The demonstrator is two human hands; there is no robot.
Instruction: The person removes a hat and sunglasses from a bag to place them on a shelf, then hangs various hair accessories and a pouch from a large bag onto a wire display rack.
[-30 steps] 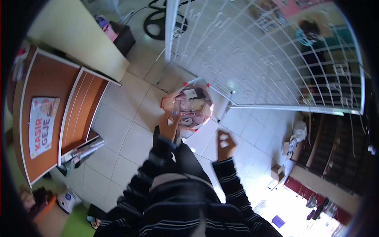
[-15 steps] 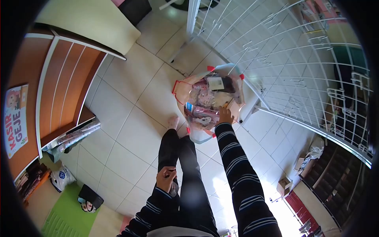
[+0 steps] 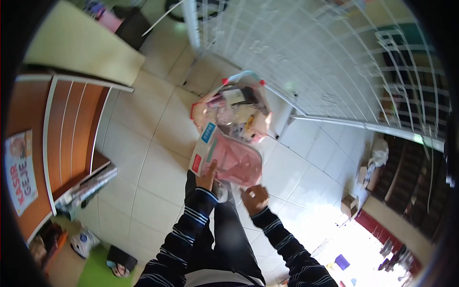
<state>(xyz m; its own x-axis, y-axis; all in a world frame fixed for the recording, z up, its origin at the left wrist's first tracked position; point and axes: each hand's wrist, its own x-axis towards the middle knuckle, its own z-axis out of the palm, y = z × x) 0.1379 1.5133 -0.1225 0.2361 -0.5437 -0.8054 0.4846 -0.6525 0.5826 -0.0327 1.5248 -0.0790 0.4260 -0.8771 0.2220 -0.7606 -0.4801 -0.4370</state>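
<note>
My left hand (image 3: 206, 179) grips the lower left edge of a pink package (image 3: 236, 160), its thumb lying over the front. The package is a clear bag with pink contents and a white side strip carrying blue and red labels. It is held tilted above the floor in front of my legs. Just off its lower right corner is my right hand (image 3: 256, 198), fingers curled in; a small white spot shows at them, too blurred to name. Beyond the package stands a large open shopping bag (image 3: 201, 117) with red-trimmed corners, filled with several packaged items (image 3: 229, 115).
A white wire grid rack (image 3: 306, 67) rises at the upper right, its foot close to the bag. On the left stands a brown counter (image 3: 69, 129) with a sign (image 3: 21, 172). Cardboard boxes (image 3: 349, 204) sit on the right. Tiled floor (image 3: 138, 158) lies between.
The pink package has come out of the shopping bag and is now in my left hand. My right hand has drawn back from the bag toward me. The view has shifted.
</note>
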